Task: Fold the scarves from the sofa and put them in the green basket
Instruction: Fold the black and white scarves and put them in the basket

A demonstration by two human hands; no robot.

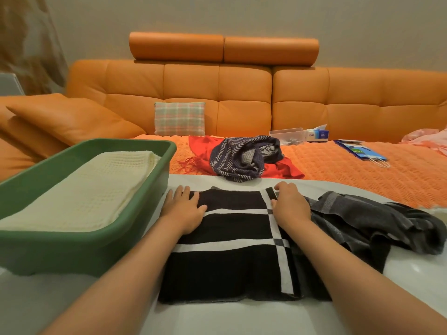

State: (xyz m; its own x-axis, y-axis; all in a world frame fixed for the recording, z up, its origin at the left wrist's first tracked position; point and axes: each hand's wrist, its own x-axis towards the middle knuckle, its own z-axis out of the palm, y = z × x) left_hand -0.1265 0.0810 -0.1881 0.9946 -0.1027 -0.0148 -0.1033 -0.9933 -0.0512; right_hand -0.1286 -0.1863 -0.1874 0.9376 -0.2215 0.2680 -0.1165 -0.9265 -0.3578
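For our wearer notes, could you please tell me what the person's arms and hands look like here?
The left forearm and right forearm are bare to the frame's lower edge, with no sleeves in view. The left hand and right hand wear no gloves, and no ring, watch or bracelet shows.

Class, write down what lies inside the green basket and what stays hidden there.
Inside the green basket lies one folded cream scarf, filling most of it. The scarf covers the basket's floor, so anything beneath it cannot be seen.
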